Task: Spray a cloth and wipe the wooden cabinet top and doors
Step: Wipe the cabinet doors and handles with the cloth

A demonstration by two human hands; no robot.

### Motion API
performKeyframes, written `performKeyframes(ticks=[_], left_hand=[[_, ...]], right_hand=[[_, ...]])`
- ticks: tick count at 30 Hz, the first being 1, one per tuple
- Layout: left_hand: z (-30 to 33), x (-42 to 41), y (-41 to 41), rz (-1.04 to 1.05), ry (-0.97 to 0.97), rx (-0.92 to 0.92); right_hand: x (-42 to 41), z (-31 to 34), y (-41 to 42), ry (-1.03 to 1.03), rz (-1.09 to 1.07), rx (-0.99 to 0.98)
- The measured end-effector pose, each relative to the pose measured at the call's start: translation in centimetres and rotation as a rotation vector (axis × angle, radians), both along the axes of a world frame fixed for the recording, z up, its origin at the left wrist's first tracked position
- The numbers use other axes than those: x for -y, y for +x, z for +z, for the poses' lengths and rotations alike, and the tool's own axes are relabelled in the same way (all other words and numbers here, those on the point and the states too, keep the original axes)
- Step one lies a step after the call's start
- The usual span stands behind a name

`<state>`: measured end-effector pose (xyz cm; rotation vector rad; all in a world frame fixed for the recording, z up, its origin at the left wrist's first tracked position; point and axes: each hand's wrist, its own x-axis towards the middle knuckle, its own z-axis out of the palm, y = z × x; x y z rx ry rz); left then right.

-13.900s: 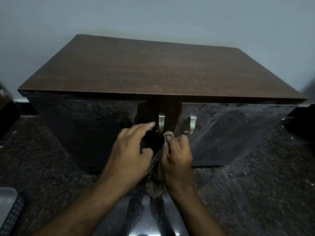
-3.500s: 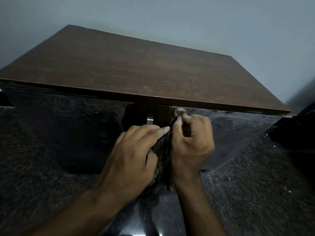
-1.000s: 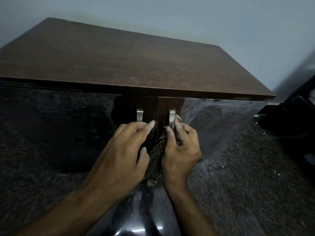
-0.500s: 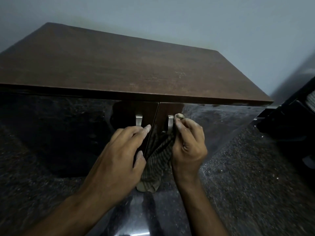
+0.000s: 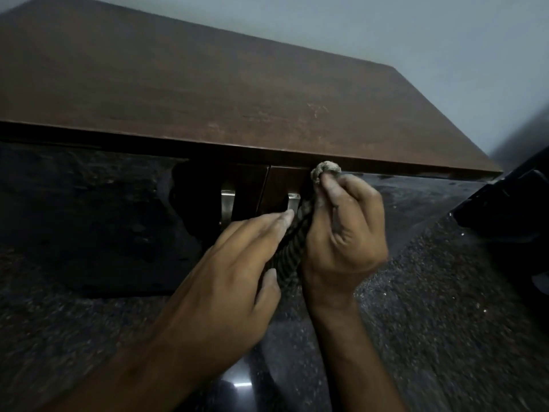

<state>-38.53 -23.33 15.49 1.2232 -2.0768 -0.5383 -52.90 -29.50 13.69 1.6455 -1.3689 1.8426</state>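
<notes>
At the centre of the frame, just under the front lip of the cabinet top, the right hand (image 5: pixel 341 230) pinches a bunched end of the cloth (image 5: pixel 289 251) between thumb and curled fingers, holding the pale wad against the upper edge of the right door (image 5: pixel 282 185). The rest of the cloth, dark with a fine check pattern, hangs down from that pinch between the two hands. The left hand (image 5: pixel 234 278) lies just to the left of it, fingers fairly straight and pointing up toward the doors, thumb tucked against the hanging cloth; whether it actually grasps the fabric cannot be told, since the fingers hide the contact.

Just above the left fingertips is the right handle (image 5: pixel 293 200), a short metal pull, with the left handle (image 5: pixel 227 203) beside it on the left door (image 5: pixel 246 188), the seam between the doors running between them. Both door faces are glossy and dark, mirroring the speckled floor (image 5: pixel 445 322) so strongly that only the wood-coloured strip near the handles reads as brown.

Above, filling the upper half of the frame, the cabinet top (image 5: pixel 208 84) is a matte brown woodgrain slab with faint pale scuffs toward its right side. Behind it, along the upper right, runs a plain grey-white wall (image 5: pixel 416 31). At the right edge a black object (image 5: pixel 511 209) stands near the cabinet's corner; what it is cannot be made out. The floor is dark speckled stone with a small bright glint at bottom centre.
</notes>
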Motion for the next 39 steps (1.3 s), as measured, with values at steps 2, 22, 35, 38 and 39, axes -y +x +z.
performKeyframes(ticks=[2,22,35,38,39], left_hand=[[-0.2,0.3,-0.3,0.020,0.022,-0.014],[-0.9,0.1,0.3,0.184,0.183,-0.004],[-0.5,-0.2,0.5,0.141,0.226,-0.033],[-0.4,-0.3,0.5,0.139,0.228,-0.040],[-0.4,-0.4,0.5,0.138,0.228,-0.044]], right_hand=[[-0.2,-1.5,0.0,0.046,0.021,-0.010],[-1.2,-5.9,-0.1,0.192,0.010,0.057],[-0.5,-3.9,-2.0,0.212,0.240,-0.035],[-0.5,-4.5,-2.6,0.274,0.273,-0.096],[-0.7,-4.8,-2.5,0.291,0.272,-0.090]])
